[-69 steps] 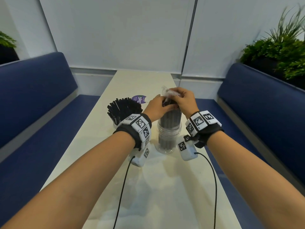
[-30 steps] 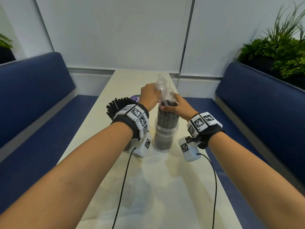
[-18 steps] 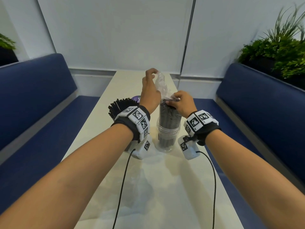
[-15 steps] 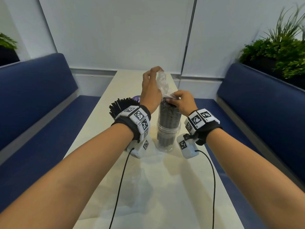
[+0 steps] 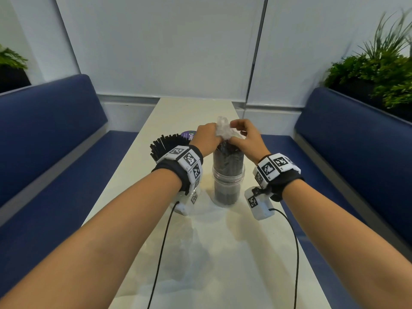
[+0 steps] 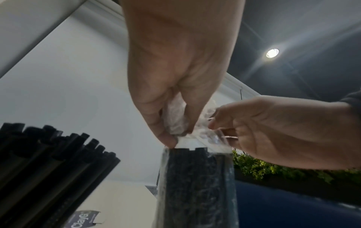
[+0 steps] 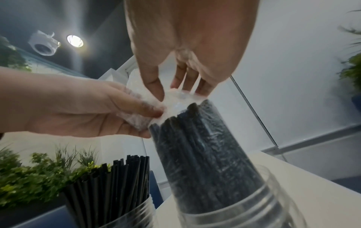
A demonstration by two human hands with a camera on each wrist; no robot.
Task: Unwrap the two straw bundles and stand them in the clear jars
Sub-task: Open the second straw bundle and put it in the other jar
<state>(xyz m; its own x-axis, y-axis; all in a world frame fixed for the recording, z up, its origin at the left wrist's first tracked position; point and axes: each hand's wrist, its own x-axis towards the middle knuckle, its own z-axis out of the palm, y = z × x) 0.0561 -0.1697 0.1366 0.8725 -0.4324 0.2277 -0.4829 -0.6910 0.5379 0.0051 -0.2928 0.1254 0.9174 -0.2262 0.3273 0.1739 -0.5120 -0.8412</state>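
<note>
A bundle of black straws (image 5: 227,159) (image 7: 197,141) still in its clear plastic wrap (image 5: 223,130) (image 6: 176,117) stands upright in a clear jar (image 5: 227,186) (image 7: 254,206) at the table's middle. My left hand (image 5: 206,139) (image 6: 171,135) grips the bunched wrap above the straw tips. My right hand (image 5: 244,139) (image 7: 171,91) pinches the same wrap from the right side. A second clear jar (image 7: 126,214) holds loose, fanned-out black straws (image 5: 166,143) (image 6: 48,162) just left of my left wrist.
The long cream table (image 5: 200,241) runs away from me between two blue benches (image 5: 44,141) (image 5: 356,141). A purple sticker (image 5: 188,135) lies on the table behind the left jar. Green plants (image 5: 379,70) stand behind the right bench.
My left hand, which had pulled the wrap's top upward, has come back down to the bundle's top. My right hand shifted from steadying the straw tips to pinching the wrap.
</note>
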